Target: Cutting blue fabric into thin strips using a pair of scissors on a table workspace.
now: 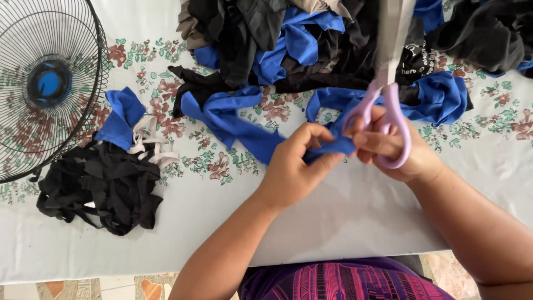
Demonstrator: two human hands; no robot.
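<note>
Table [344, 216] has a white floral cloth. Big heap of black and blue fabric [333, 39] sits at the far edge, a wire fan guard [50, 83] far left, and a pile of cut black strips [105, 189] near left with a few blue and pale scraps on top. Blue fabric strip [239, 125] runs from the heap to both hands. Left hand [291, 169] has its fingers pinched shut on the strip's end. Right hand [391, 150] has its fingers through the lilac scissors [388, 105], blades pointing away, also gripping the strip. Judgement: keep the strip taut between the pinches, feed it deep into the blades, and keep left fingertips clear of the cut line.
</note>
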